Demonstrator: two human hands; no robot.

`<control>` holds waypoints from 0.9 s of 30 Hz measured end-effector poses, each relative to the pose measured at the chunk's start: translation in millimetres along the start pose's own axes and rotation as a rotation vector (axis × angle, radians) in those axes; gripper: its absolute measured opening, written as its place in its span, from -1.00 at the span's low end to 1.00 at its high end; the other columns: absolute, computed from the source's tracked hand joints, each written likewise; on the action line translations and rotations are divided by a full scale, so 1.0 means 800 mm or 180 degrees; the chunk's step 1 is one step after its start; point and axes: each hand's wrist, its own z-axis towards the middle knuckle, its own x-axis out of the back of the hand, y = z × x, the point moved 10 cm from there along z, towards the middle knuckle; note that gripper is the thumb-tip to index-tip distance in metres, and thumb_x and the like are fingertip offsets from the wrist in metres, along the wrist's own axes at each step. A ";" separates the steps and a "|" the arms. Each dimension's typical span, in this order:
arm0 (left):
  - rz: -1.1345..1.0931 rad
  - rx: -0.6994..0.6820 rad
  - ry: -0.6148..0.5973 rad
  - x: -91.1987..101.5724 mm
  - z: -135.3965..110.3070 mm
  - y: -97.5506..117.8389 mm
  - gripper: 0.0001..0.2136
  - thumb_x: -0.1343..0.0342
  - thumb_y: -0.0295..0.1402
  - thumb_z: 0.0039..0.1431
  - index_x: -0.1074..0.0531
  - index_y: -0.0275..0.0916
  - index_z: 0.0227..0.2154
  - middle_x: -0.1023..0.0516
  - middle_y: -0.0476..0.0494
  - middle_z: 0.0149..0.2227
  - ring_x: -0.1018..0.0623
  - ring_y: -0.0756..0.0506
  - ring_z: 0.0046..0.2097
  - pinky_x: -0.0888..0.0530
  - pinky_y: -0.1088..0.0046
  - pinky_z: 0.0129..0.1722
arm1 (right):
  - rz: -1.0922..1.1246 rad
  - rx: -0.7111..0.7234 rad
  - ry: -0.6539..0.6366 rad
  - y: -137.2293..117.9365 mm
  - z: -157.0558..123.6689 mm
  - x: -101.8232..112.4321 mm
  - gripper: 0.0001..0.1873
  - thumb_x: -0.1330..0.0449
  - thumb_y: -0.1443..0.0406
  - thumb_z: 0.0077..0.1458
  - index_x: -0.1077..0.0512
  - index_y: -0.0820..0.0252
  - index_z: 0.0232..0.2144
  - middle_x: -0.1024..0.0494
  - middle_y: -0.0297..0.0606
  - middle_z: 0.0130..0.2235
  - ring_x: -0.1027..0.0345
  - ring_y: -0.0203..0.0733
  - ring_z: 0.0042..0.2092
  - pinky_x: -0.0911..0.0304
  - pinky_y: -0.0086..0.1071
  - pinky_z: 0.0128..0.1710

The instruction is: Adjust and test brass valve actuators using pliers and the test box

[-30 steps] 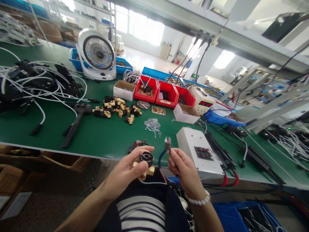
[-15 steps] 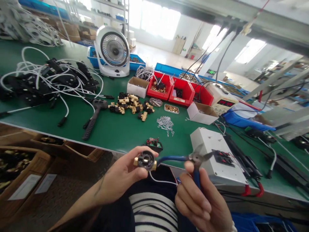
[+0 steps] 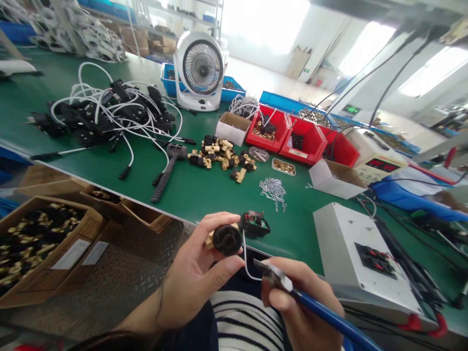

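Note:
Between the fingers and thumb of my left hand (image 3: 203,270) is a brass fitting with a round black cap (image 3: 227,240), its dark centre hole facing up. My right hand (image 3: 303,302) is wrapped round blue-handled pliers (image 3: 281,280). Their metal jaws point left towards the fitting, a short gap away from it, and one blue handle runs to the lower right. Just behind the fitting, a black housing with a green circuit board and red wires (image 3: 256,223) rests at the table edge. A white cable (image 3: 245,261) loops down from near it, between my hands.
Behind lie a pile of brass fittings (image 3: 223,153), metal clips (image 3: 273,190) and a hammer (image 3: 170,170). Red bins (image 3: 303,156) and a white fan (image 3: 201,73) stand farther back. At right is a grey metal box (image 3: 340,234); cartons of fittings (image 3: 89,234) sit lower left.
The pliers have turned round in my right hand: their jaws now point left instead of right. My left hand has tilted the fitting, showing its black cap. The view has shifted.

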 end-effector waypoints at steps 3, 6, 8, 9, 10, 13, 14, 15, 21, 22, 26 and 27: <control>0.0200 -0.0269 0.0121 0.005 -0.001 0.007 -0.62 -0.25 -0.36 0.16 -0.39 -0.01 0.04 -0.32 -0.15 0.11 -0.44 -0.13 0.04 -0.53 0.53 -0.17 | 0.0439 -0.0732 -0.0560 0.025 -0.002 -0.034 -0.64 -0.16 0.00 0.19 -0.49 0.14 -0.39 -0.35 -0.44 -0.72 -0.13 -0.36 -0.68 -0.06 -0.44 -0.63; 0.0263 -0.0451 0.0294 0.008 -0.003 0.009 -0.60 -0.27 -0.36 0.14 -0.38 0.02 0.04 -0.28 -0.14 0.14 -0.39 -0.18 0.11 -0.54 0.49 -0.17 | 0.1098 -0.1391 -0.1063 0.036 -0.007 -0.067 -0.57 -0.08 -0.03 0.23 -0.36 0.17 -0.47 -0.35 -0.43 -0.75 -0.10 -0.39 -0.71 -0.02 -0.49 -0.68; 0.0357 -0.0602 0.0436 0.010 -0.005 0.013 -0.59 -0.29 -0.33 0.12 -0.38 0.03 0.04 -0.27 -0.14 0.15 -0.37 -0.20 0.13 -0.54 0.45 -0.13 | 0.1252 -0.1646 -0.1149 0.039 -0.009 -0.076 -0.57 -0.08 -0.04 0.22 -0.34 0.17 -0.45 -0.34 -0.43 -0.75 -0.10 -0.38 -0.71 0.01 -0.51 -0.70; 0.0447 -0.0682 0.0511 0.012 -0.007 0.015 -0.59 -0.29 -0.31 0.12 -0.38 0.03 0.03 -0.28 -0.13 0.15 -0.36 -0.20 0.14 -0.52 0.41 -0.08 | 0.1303 -0.1720 -0.1151 0.039 -0.009 -0.078 -0.58 -0.08 -0.04 0.21 -0.34 0.18 -0.44 -0.33 -0.44 -0.76 -0.08 -0.38 -0.72 0.03 -0.52 -0.72; 0.0556 -0.0754 0.0580 0.013 -0.008 0.017 -0.60 -0.28 -0.30 0.13 -0.38 0.02 0.03 -0.29 -0.13 0.14 -0.35 -0.20 0.14 -0.50 0.37 -0.03 | 0.1353 -0.1776 -0.1156 0.040 -0.010 -0.080 -0.58 -0.08 -0.04 0.21 -0.35 0.18 -0.43 -0.32 -0.46 -0.76 -0.05 -0.40 -0.74 0.05 -0.53 -0.73; 0.0833 -0.0875 0.0710 0.015 -0.012 0.023 -0.62 -0.28 -0.28 0.13 -0.38 -0.01 0.01 -0.31 -0.13 0.11 -0.36 -0.20 0.13 -0.43 0.26 0.09 | 0.1539 -0.1911 -0.1223 0.042 -0.016 -0.087 -0.55 -0.07 -0.05 0.21 -0.34 0.19 -0.46 -0.26 -0.50 -0.79 0.05 -0.45 -0.77 0.13 -0.54 -0.75; 0.0895 -0.0905 0.0733 0.016 -0.012 0.025 -0.63 -0.27 -0.27 0.13 -0.38 -0.02 0.00 -0.31 -0.13 0.11 -0.37 -0.20 0.12 -0.41 0.25 0.11 | 0.1573 -0.1948 -0.1243 0.043 -0.018 -0.089 -0.54 -0.06 -0.06 0.21 -0.33 0.20 -0.47 -0.25 -0.50 -0.79 0.07 -0.46 -0.78 0.14 -0.55 -0.75; 0.0946 -0.0941 0.0746 0.016 -0.013 0.026 -0.63 -0.27 -0.25 0.13 -0.38 -0.02 0.00 -0.32 -0.12 0.10 -0.38 -0.19 0.11 -0.41 0.26 0.10 | 0.1574 -0.1990 -0.1241 0.044 -0.020 -0.090 -0.53 -0.06 -0.06 0.21 -0.34 0.20 -0.47 -0.24 -0.50 -0.79 0.07 -0.47 -0.77 0.15 -0.55 -0.75; 0.1196 -0.1195 0.0735 0.014 -0.014 0.041 -0.67 -0.27 -0.26 0.14 -0.39 -0.05 -0.04 -0.36 -0.06 0.03 -0.39 -0.08 0.05 -0.43 0.51 -0.01 | 0.1322 -0.1828 -0.0952 0.037 -0.019 -0.085 -0.52 -0.09 -0.10 0.17 -0.32 0.18 -0.48 -0.23 -0.50 -0.77 0.05 -0.46 -0.75 0.13 -0.54 -0.73; 0.1202 -0.1195 0.0715 0.014 -0.013 0.043 -0.68 -0.28 -0.27 0.14 -0.39 -0.06 -0.05 -0.37 -0.06 0.02 -0.40 -0.07 0.04 -0.43 0.52 -0.02 | 0.1219 -0.1803 -0.0900 0.035 -0.018 -0.084 -0.52 -0.09 -0.10 0.17 -0.31 0.18 -0.48 -0.23 -0.50 -0.77 0.04 -0.45 -0.74 0.12 -0.53 -0.72; 0.1197 -0.1065 0.0663 0.018 -0.010 0.045 -0.70 -0.30 -0.29 0.11 -0.42 -0.07 -0.11 -0.40 -0.06 -0.03 -0.44 -0.07 -0.06 -0.45 0.49 -0.09 | 0.0900 -0.1785 -0.0798 0.030 -0.017 -0.083 -0.50 -0.08 -0.12 0.16 -0.31 0.16 -0.50 -0.24 -0.47 -0.76 0.00 -0.41 -0.72 0.11 -0.51 -0.71; 0.1209 -0.1037 0.0659 0.020 -0.010 0.046 -0.71 -0.31 -0.29 0.09 -0.43 -0.08 -0.12 -0.41 -0.07 -0.05 -0.44 -0.07 -0.07 -0.46 0.48 -0.09 | 0.0855 -0.1772 -0.0796 0.029 -0.017 -0.083 -0.50 -0.07 -0.13 0.16 -0.32 0.16 -0.50 -0.24 -0.47 -0.76 -0.01 -0.41 -0.72 0.11 -0.51 -0.71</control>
